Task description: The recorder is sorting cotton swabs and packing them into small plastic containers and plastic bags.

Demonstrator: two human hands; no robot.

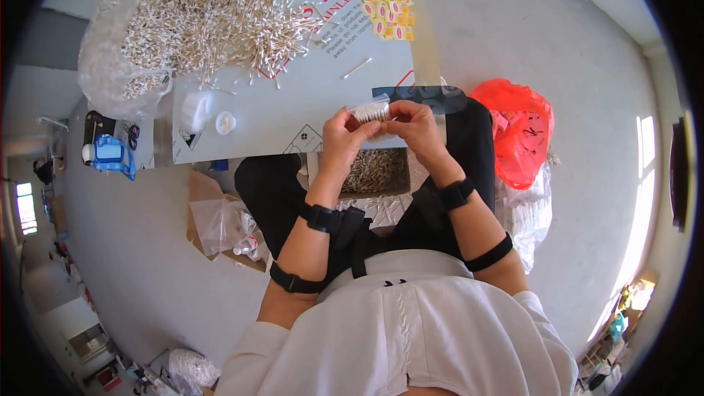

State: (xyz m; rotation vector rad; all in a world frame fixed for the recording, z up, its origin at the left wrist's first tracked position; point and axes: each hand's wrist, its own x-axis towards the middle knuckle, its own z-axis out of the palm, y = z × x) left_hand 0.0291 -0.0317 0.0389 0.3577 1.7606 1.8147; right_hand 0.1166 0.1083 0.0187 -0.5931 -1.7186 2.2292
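Over the table's near edge, both hands hold a small clear plastic packet of cotton swabs [370, 111]. My left hand [343, 138] grips its left side, thumb laid across the front. At its right side, the fingers of my right hand [418, 126] are closed on the packet's edge. Just below the hands, between my legs, a box of cotton swabs [378, 170] is partly covered by my wrists. A big heap of loose cotton swabs [213, 26] spills from a clear bag [103, 77] on the table's left. One loose cotton swab [357, 68] lies beyond my hands.
Small yellow-and-white packets [389, 11] lie at the table's far right. Left of my hands are a white tub [196, 110], a round white lid [226, 123] and a blue pack [110, 152]. A red plastic bag [513, 128] is at right, a cardboard box [204, 213] at lower left.
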